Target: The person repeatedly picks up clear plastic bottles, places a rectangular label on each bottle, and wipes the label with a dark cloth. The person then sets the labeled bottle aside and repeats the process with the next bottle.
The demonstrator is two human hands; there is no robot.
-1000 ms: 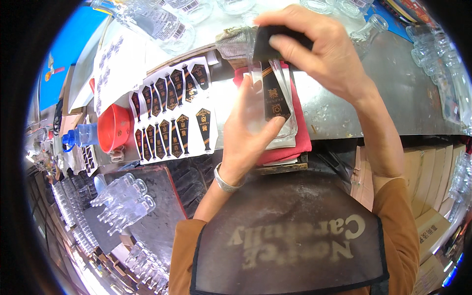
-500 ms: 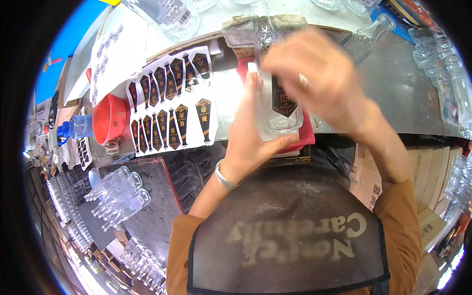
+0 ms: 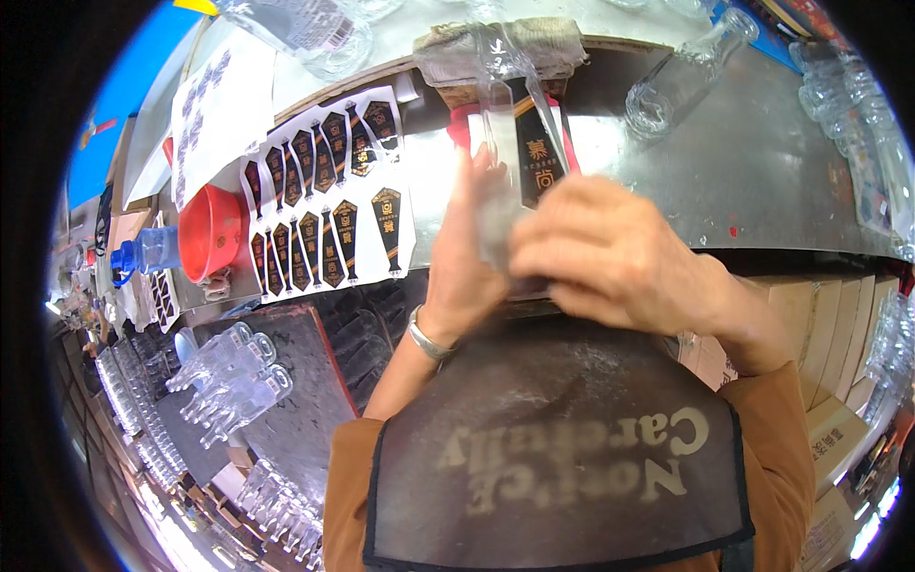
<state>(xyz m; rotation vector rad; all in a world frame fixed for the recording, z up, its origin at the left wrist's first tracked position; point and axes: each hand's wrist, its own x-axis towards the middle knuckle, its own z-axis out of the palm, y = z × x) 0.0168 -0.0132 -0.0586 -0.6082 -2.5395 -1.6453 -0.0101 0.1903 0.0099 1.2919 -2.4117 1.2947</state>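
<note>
A clear glass bottle (image 3: 496, 105) lies neck-away in front of me, its neck on a cloth-wrapped rest (image 3: 448, 55). A black decal with gold marks (image 3: 539, 157) shows along its body. My left hand (image 3: 464, 253) grips the bottle's left side near the base, thumb and fingers partly blurred. Over the base end, at the decal's lower tip, my right hand (image 3: 620, 253) has its fingers curled together. Motion smears those fingertips, and whatever they may pinch is hidden. Red cloth (image 3: 461, 126) shows beneath the bottle.
A white sheet of black tie-shaped decals (image 3: 329, 195) lies to the left, beside a red bowl (image 3: 210, 234) and a blue-capped bottle (image 3: 152, 248). Another glass bottle (image 3: 691, 71) lies at right. Cartons (image 3: 810, 315) stand below right; several bottles (image 3: 233, 381) lie below left.
My right hand has come down toward me, from the bottle's upper body to its base. More of the decal shows now. The bottle appears turned or shifted slightly.
</note>
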